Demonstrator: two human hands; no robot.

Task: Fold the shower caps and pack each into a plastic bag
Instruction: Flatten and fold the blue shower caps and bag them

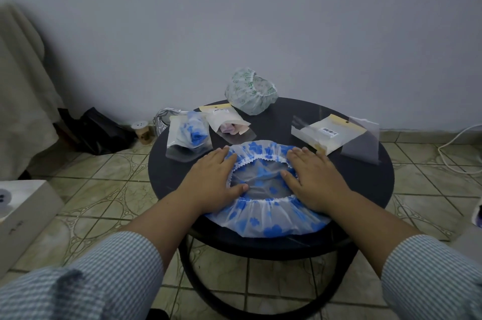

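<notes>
A clear shower cap with blue flowers [266, 215] lies spread out, opening up, at the near edge of the round black table [365, 189]. My left hand [214, 179] lies flat on its left rim and my right hand [310, 176] lies flat on its right rim, fingers apart, pressing it down. A green-patterned shower cap [250, 91] sits bunched at the table's far edge. An empty plastic bag with a card header [336, 134] lies at the right. Two packed bags lie at the left: one holding a blue cap [189, 134], one holding a pinkish cap [227, 124].
A black plastic bag [101, 129] and a small spool [142, 132] lie on the tiled floor by the wall at left. A white box [23, 212] stands at the near left. A white cable [456, 145] runs along the floor at right.
</notes>
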